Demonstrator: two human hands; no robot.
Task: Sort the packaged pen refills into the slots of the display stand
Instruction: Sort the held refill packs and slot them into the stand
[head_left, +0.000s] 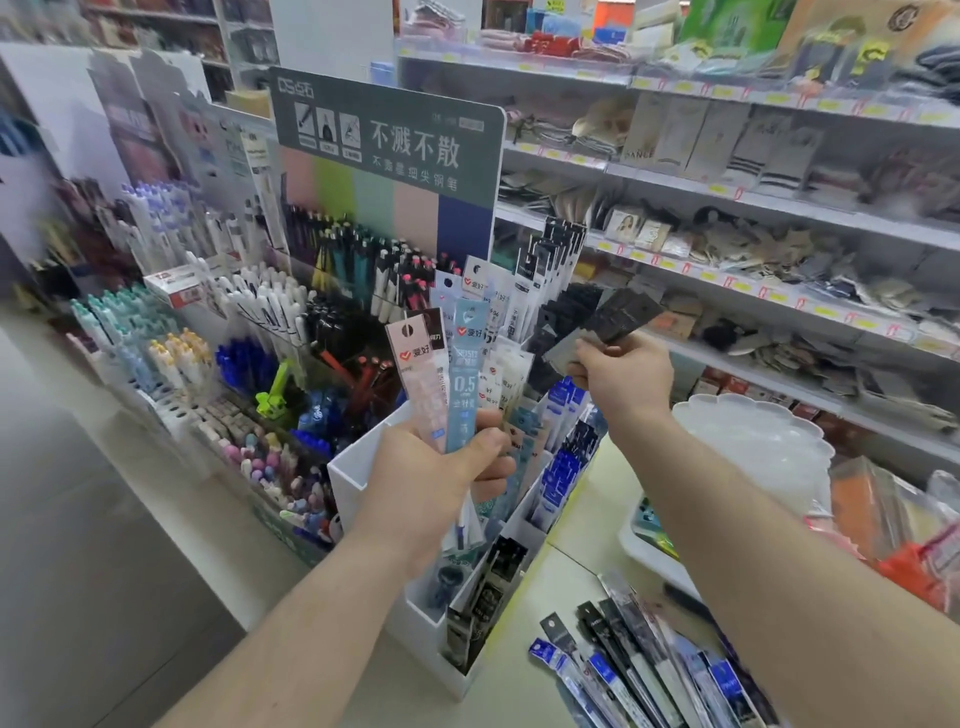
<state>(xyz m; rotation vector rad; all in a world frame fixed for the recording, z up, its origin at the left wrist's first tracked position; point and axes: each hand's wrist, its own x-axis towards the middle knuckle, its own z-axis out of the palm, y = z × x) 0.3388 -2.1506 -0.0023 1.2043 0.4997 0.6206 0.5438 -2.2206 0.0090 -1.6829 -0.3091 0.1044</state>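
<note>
My left hand (441, 478) grips a fanned bunch of refill packets (457, 374), pale pink, light blue and white, held upright over the white display stand (363, 467). My right hand (621, 382) pinches a few dark black packets (618, 314), blurred, above the stand's right-hand slots. Those slots hold blue packets (563, 467) and black packets (556, 254) standing upright. Near the stand's front, lower slots hold dark packets (488, 597). A loose pile of blue and black packets (639, 670) lies on the counter at the lower right.
Pen displays with a grey-green sign board (389, 140) stand behind and left of the stand. A white scalloped tray (753, 441) and a basket of goods sit to the right. Store shelves (779, 208) fill the background. Floor lies to the left.
</note>
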